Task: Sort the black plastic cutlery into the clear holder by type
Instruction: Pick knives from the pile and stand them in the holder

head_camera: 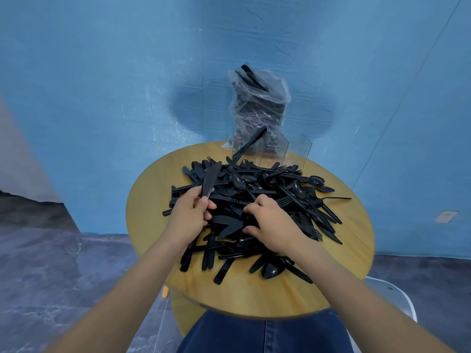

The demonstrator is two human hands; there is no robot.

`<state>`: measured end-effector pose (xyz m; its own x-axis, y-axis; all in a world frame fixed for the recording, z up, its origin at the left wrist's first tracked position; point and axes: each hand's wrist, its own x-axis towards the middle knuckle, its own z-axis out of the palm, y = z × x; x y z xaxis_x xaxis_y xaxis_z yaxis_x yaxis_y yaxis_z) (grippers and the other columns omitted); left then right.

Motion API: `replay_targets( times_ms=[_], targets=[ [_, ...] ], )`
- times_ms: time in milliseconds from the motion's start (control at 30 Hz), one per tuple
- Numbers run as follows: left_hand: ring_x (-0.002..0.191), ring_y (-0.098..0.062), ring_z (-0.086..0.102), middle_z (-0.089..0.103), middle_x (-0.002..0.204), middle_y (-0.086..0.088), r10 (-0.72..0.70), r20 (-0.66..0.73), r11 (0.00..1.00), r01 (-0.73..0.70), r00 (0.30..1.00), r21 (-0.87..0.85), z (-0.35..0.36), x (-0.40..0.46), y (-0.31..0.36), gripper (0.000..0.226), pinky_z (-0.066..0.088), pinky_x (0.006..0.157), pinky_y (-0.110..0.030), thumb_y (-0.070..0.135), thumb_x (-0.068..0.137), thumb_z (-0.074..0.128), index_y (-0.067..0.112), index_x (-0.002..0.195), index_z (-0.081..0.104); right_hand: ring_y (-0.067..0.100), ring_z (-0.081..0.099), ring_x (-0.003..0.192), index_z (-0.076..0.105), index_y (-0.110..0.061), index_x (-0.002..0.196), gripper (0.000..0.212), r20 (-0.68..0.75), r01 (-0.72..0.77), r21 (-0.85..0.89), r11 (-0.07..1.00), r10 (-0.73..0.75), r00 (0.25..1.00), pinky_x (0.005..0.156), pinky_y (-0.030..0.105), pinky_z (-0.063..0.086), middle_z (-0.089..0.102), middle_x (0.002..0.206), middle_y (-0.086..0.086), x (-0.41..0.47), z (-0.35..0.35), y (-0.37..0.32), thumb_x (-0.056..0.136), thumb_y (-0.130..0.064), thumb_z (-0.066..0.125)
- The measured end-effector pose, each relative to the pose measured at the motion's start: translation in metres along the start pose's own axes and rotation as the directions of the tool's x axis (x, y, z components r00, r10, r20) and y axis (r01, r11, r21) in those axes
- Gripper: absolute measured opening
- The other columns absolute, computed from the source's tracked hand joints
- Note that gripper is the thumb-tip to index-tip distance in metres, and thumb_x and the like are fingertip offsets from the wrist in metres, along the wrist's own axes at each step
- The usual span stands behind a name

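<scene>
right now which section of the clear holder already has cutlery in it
The leftmost section of the clear holder: one black knife leans in it, while the sections to its right look empty.

I see cutlery pile (pixel 257 207) heaped mid-bench (pixel 150 200). Holder (pixel 271 149) at far edge behind pile, knife (pixel 251 142) leaning in its left compartment. Bag (pixel 260 108) behind holder, against wall (pixel 102 72). My left hand (pixel 190 216) at pile's left, right hand (pixel 270 225) on pile centre.
</scene>
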<state>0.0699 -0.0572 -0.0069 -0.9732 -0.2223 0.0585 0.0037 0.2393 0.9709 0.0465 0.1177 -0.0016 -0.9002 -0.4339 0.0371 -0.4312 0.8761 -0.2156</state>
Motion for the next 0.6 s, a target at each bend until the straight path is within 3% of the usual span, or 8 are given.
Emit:
replay_targets(
  times_ms=[200,333,500,600],
  targets=[
    [0.065,-0.008,0.049,0.059,0.083,0.004,-0.003,0.01,1.0,0.003,1.0,0.0,0.004,0.001,0.002,0.031,0.043,0.063,-0.021,0.011,0.101,0.035,0.02,0.125,0.052,0.023,0.042,0.115,0.051,-0.011,0.119,0.028,0.033,-0.042,0.02,0.999,0.042,0.999,0.093,0.034,0.042,0.043,0.119,0.006,0.011,-0.004,0.003,0.094,-0.025,0.055],
    [0.065,-0.008,0.049,0.058,0.083,0.004,-0.001,0.007,1.0,0.001,1.0,-0.027,0.004,0.004,0.002,0.03,0.044,0.064,-0.022,0.011,0.101,0.035,0.021,0.123,0.052,0.022,0.042,0.113,0.056,-0.012,0.116,0.023,-0.065,-0.038,0.029,0.999,0.04,0.997,0.091,0.034,0.044,0.045,0.117,0.005,0.015,-0.005,0.01,0.097,-0.023,0.049],
    [0.064,-0.007,0.048,0.058,0.081,0.005,0.013,0.008,0.995,-0.012,1.0,-0.096,0.009,0.008,0.005,0.029,0.043,0.062,-0.02,0.01,0.101,0.035,0.025,0.12,0.052,0.022,0.044,0.109,0.055,-0.008,0.119,0.026,-0.134,-0.09,0.113,0.989,0.105,0.985,0.083,0.027,0.039,0.044,0.11,0.004,0.021,-0.009,0.021,0.099,-0.021,0.045],
    [0.063,-0.006,0.048,0.058,0.081,0.004,0.01,0.012,0.993,-0.008,1.0,-0.114,0.014,0.013,0.007,0.029,0.043,0.06,-0.018,0.01,0.101,0.035,0.024,0.119,0.052,0.018,0.045,0.091,0.057,-0.007,0.107,0.019,-0.182,-0.116,0.282,0.953,0.172,0.968,0.07,0.022,0.029,0.041,0.097,-0.001,0.024,-0.019,0.026,0.099,-0.02,0.047]
  ],
)
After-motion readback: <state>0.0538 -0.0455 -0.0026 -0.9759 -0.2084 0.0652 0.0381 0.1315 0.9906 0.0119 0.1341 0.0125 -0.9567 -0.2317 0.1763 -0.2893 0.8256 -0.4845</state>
